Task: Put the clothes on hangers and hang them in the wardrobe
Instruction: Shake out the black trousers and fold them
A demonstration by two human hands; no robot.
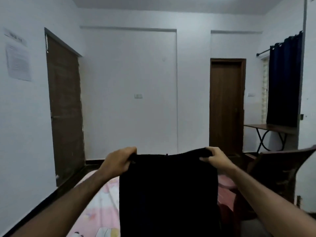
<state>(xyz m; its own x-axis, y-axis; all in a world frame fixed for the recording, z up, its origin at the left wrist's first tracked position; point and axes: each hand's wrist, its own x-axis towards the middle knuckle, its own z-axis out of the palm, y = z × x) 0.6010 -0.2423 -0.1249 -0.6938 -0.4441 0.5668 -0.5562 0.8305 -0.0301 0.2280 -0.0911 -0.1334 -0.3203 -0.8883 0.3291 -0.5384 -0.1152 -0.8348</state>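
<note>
my left hand (pixel 119 159) and right hand (pixel 215 159) are each clamped on a top corner of the black garment (pixel 168 194). the held edge runs level from hand to hand, and the garment's long axis drops straight down from that edge, in front of the pink bed (pixel 100 207). both hands are equally near. no hanger or wardrobe is in view, so i judge the next move to be locating a hanger.

Black garment (pixel 168 194) cut off below; wall paper (pixel 18 63) perhaps printed.
</note>
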